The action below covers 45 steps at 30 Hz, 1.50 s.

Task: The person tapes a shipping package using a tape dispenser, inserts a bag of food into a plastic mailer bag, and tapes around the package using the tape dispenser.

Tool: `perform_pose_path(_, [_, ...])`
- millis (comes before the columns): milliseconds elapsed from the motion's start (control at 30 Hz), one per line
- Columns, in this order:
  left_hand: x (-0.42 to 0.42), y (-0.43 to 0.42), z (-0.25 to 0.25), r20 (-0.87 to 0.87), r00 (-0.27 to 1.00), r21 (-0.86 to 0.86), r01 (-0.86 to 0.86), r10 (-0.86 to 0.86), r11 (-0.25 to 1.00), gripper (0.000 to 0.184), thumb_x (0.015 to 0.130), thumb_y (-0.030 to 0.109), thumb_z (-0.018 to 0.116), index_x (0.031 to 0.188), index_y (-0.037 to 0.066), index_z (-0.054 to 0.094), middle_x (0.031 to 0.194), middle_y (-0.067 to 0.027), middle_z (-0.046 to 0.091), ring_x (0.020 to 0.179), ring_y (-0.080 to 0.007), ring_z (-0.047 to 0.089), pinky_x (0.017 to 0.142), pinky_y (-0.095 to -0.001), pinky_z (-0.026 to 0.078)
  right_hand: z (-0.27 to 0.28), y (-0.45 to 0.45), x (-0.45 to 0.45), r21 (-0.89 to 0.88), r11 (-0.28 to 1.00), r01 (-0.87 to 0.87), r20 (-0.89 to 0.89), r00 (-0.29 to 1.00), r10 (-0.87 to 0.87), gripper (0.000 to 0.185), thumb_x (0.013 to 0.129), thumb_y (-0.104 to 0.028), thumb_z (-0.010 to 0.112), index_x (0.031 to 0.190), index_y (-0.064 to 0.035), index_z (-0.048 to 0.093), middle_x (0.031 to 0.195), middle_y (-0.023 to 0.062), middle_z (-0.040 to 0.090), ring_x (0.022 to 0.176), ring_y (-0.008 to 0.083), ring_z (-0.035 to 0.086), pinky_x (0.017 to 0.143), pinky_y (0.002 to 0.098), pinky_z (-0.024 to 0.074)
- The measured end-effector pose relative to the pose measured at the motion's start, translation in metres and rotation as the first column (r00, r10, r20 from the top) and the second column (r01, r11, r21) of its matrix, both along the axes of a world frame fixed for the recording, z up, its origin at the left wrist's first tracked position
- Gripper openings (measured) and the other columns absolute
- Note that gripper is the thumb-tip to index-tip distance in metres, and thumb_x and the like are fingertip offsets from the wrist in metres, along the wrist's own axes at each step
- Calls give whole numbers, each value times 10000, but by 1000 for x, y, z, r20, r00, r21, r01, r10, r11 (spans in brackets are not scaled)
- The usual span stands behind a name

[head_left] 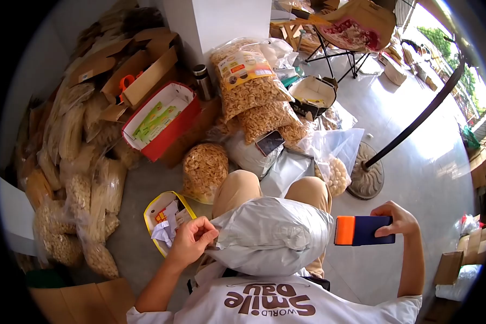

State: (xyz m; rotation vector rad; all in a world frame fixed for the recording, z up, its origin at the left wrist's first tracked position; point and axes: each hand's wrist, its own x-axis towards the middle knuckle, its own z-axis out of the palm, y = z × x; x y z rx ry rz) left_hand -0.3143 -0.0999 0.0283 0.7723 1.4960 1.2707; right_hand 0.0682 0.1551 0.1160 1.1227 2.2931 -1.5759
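Observation:
A full, silvery-white plastic bag (270, 235) lies across the person's lap. At its left edge my left hand (193, 238) is closed, with thumb and fingers pinched on the bag's edge. To the right of the bag, clear of it, my right hand (398, 220) grips a flat dark-blue tool with an orange end (364, 230); the orange end points toward the bag. What the bag contains is hidden.
Bags of dried food (248, 81) are piled ahead, with a phone (270, 142) on a white bag. A red box (161, 120), a yellow-rimmed container (188, 204) and cartons (143, 75) lie left. A round stand base (366, 175) stands right.

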Motion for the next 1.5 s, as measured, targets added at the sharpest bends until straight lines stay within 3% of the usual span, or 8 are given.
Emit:
perform_pose_path(100, [3, 3, -15, -316, 920, -177, 181, -230, 967, 138, 786, 50, 612, 704, -12, 521, 562, -8, 540, 518, -39, 467, 481, -215, 380, 7, 2, 0, -24, 999, -41, 39, 998, 42, 456, 559, -398, 710, 705, 14, 578, 584, 7, 507, 503, 88, 484, 464, 213, 379])
perform_pose_path(333, [17, 11, 12, -785, 528, -221, 250, -324, 943, 186, 767, 172, 602, 702, 23, 511, 597, -128, 581, 553, -306, 578, 522, -375, 442, -15, 0, 1, -48, 998, -36, 8, 999, 36, 440, 598, -366, 703, 742, 38, 599, 595, 5, 523, 549, 80, 497, 489, 210, 388])
perform_pose_path(667, [21, 24, 36, -736, 521, -356, 245, -432, 902, 205, 771, 221, 615, 752, 44, 513, 651, -119, 610, 619, -315, 598, 600, -416, 453, -64, 8, 20, -130, 991, -29, 2, 1000, 29, 474, 621, -330, 728, 902, 43, 643, 719, 50, 618, 614, 100, 566, 584, 219, 476])
perform_pose_path(767, [15, 25, 47, -769, 360, -529, 107, -528, 842, 245, 761, 263, 635, 782, 47, 523, 716, -127, 622, 657, -302, 609, 600, -389, 464, -58, 1, 10, -117, 992, -46, 4, 999, 47, 458, 625, -319, 716, 895, 43, 638, 717, 43, 618, 611, 100, 563, 581, 217, 474])
perform_pose_path(867, [45, 39, 65, -906, 397, -53, 236, -146, 970, 298, 721, 278, 662, 837, 17, 575, 803, -141, 607, 742, -282, 599, 659, -385, 468, -55, -3, 9, -44, 999, -11, 28, 1000, 12, 465, 633, -335, 708, 905, 35, 634, 696, 47, 608, 591, 106, 550, 558, 224, 461])
perform_pose_path(933, [75, 60, 70, -904, 412, 160, 568, -111, 807, 417, 704, 275, 669, 998, 8, 544, 990, -156, 547, 972, -305, 517, 881, -431, 381, -53, -5, 2, -16, 999, -31, 36, 999, 32, 464, 638, -343, 704, 905, 30, 635, 698, 47, 609, 590, 105, 549, 551, 229, 456])
perform_pose_path(1167, [90, 80, 44, -889, 244, -122, 688, -386, 715, 624, 648, 274, 697, 1157, 47, 418, 1041, -143, 478, 1059, -295, 430, 983, -441, 236, -35, -13, 1, 52, 994, -92, -48, 994, 94, 468, 648, -350, 707, 901, 36, 633, 688, 68, 612, 588, 121, 562, 546, 242, 461])
perform_pose_path(1500, [36, 46, 62, -695, 447, -60, 745, -564, 665, 649, 651, 186, 695, 1206, 89, 375, 1054, -120, 497, 1024, -288, 466, 933, -391, 284, 32, 7, 21, 168, 975, -142, -103, 982, 161, 478, 600, -361, 737, 863, 29, 651, 720, 82, 642, 564, 157, 614, 559, 206, 507])
